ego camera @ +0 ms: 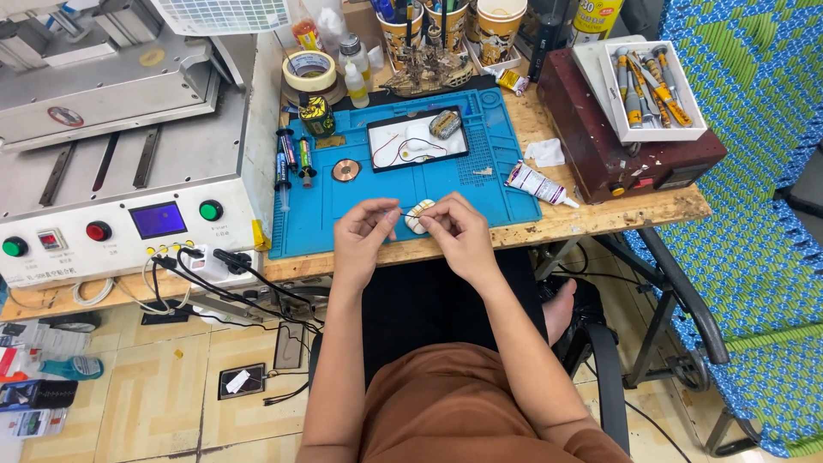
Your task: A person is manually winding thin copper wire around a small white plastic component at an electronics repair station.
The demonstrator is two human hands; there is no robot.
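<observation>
My left hand [363, 237] and my right hand [461, 236] meet over the front edge of a blue work mat [309, 214]. Between their fingertips sits a small white oval part [417, 215] with a tan strip on it. The right hand pinches its right side. The left hand's thumb and finger pinch a thin wire or tool at its left side. Farther back on the mat lies a black tray [377, 159] with a white shell piece [417, 141], red wires and a small metal part [445, 124].
A copper coil [345, 171] and small bottles [292, 158] lie on the mat. A glue tube [538, 184] rests at the right. A grey machine with buttons [111, 171] fills the left. A dark red box [617, 129] carries a tray of tubes [651, 81]. Tape roll [309, 71] and cups [500, 21] stand behind.
</observation>
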